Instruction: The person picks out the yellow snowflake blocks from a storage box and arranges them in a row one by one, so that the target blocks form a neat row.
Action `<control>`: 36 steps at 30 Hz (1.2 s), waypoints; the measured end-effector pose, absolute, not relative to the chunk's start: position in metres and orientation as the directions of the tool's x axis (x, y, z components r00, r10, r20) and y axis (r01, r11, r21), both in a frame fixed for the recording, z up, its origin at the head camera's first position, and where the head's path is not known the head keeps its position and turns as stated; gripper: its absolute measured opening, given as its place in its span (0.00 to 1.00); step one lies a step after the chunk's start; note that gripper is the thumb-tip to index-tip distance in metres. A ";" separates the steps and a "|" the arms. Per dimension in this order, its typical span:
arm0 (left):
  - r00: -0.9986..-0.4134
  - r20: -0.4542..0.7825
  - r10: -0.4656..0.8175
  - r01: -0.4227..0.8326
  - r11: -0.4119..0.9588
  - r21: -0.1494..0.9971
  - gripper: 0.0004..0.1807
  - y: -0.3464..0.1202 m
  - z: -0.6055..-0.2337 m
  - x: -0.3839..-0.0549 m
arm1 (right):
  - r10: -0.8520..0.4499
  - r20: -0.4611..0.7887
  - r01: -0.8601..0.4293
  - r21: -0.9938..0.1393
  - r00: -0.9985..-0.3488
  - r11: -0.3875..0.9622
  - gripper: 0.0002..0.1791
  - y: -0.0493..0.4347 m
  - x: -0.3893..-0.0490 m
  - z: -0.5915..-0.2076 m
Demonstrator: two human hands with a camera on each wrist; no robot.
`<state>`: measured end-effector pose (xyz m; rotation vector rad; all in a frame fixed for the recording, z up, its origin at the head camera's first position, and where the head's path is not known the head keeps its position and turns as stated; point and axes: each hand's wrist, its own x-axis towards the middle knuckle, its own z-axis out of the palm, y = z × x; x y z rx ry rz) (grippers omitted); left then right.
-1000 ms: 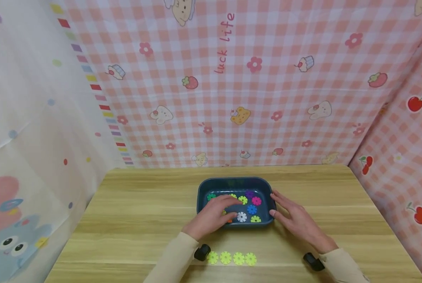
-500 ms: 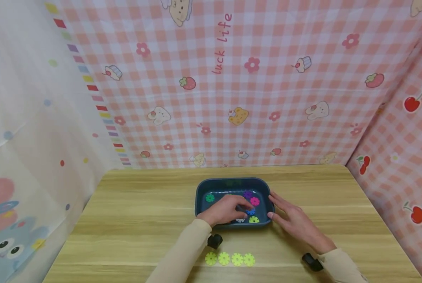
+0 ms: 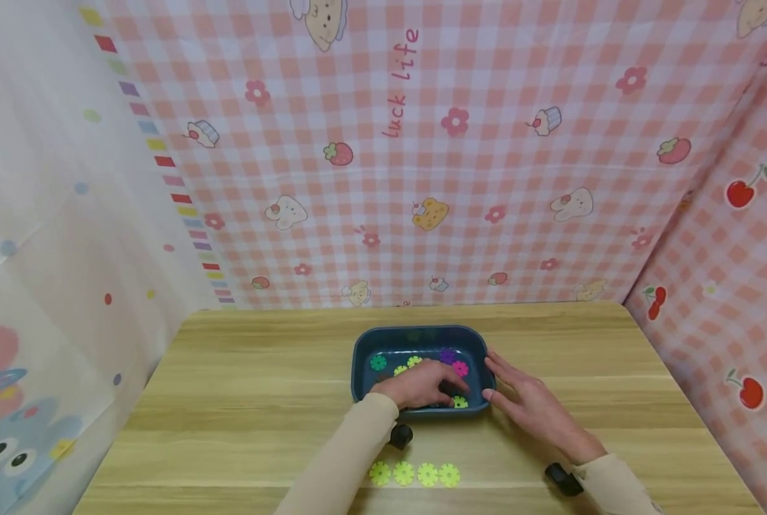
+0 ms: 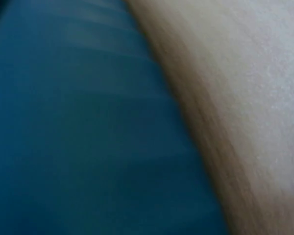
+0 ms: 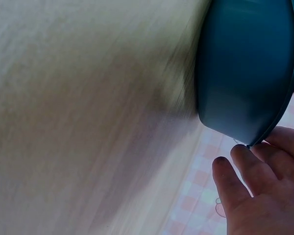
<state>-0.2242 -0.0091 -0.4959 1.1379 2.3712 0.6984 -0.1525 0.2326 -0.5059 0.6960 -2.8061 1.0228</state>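
Note:
In the head view, my left hand [image 3: 418, 384] reaches over the near side of a dark blue tray [image 3: 389, 339]. Its thumb and fingertips are down inside, spread apart around a yellow-green snowflake disc [image 3: 460, 403] near the front right corner. The hand covers some of the other discs. My right hand [image 3: 531, 408] touches the tray's right end with thumb and extended fingertips. The right wrist view shows those fingers [image 5: 257, 171] at the rim. Only blurred blue tray wall [image 4: 88, 122] and skin fill the left wrist view.
Green [image 3: 378, 363], purple [image 3: 447, 355] and pink [image 3: 460, 368] snowflake discs lie in the tray beside several yellow-green ones. A row of several yellow-green discs [image 3: 404, 473] lies on the wooden table [image 3: 241, 408] in front. A pink checked cloth [image 3: 383, 179] hangs behind.
My left hand has moved right and slightly lower inside the tray, from its left-middle part to the front right corner. My right hand stays at the tray's right end.

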 end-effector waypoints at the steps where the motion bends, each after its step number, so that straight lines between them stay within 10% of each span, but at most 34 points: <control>1: -0.572 -0.150 0.806 0.603 0.538 0.589 0.17 -0.009 -0.497 -0.224 | -0.390 0.220 -0.440 -0.591 -0.894 0.676 0.33 0.232 -0.152 -0.506; 18: -0.515 -0.147 0.845 0.709 0.516 0.481 0.17 -0.005 -0.505 -0.225 | -0.376 0.215 -0.425 -0.606 -0.901 0.672 0.34 0.233 -0.151 -0.508; 36: -0.609 -0.086 0.789 0.591 0.523 0.614 0.05 -0.014 -0.502 -0.229 | -0.373 0.175 -0.397 -0.616 -0.911 0.680 0.35 0.232 -0.156 -0.506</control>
